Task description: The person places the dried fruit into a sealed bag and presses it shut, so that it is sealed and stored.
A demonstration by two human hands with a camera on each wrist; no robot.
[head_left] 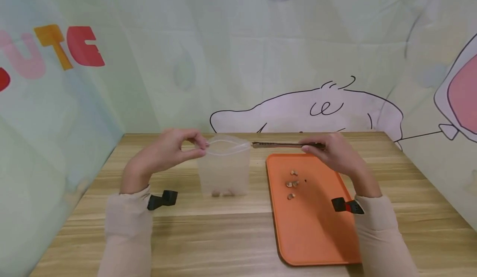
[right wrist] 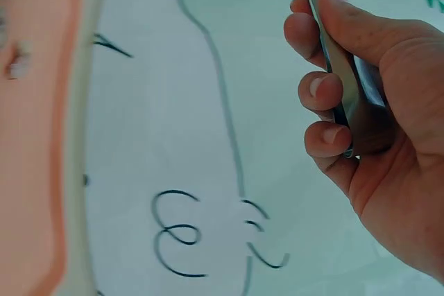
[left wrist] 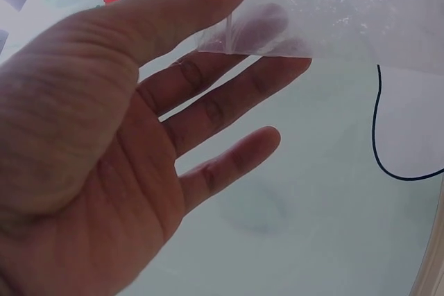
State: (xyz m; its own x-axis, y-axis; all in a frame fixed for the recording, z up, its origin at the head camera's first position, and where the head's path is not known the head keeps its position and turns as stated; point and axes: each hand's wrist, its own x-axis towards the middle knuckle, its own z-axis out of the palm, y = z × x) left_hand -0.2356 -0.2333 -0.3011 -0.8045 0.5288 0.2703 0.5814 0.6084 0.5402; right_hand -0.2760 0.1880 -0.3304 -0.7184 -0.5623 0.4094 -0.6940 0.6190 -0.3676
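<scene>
Left hand (head_left: 169,150) pinches the left edge of a zip bag (head_left: 225,171), center of head frame; left wrist view adds fingertips showing through the film, smallest finger clear of it. Right hand (head_left: 338,155) grasps tongs (head_left: 277,145); right wrist view shows curled fingers round the shiny metal rear end, which the head view mostly hides. Only the head view shows the tongs' tips — at the bag's right corner, can't tell if touching. Bag: translucent, whitish, upright, mouth parted, small brownish pieces (head_left: 215,193) along the bottom. Lower right — orange tray (head_left: 316,235), rounded corners, small pale-and-brown bits (head_left: 291,196) toward its upper left.
</scene>
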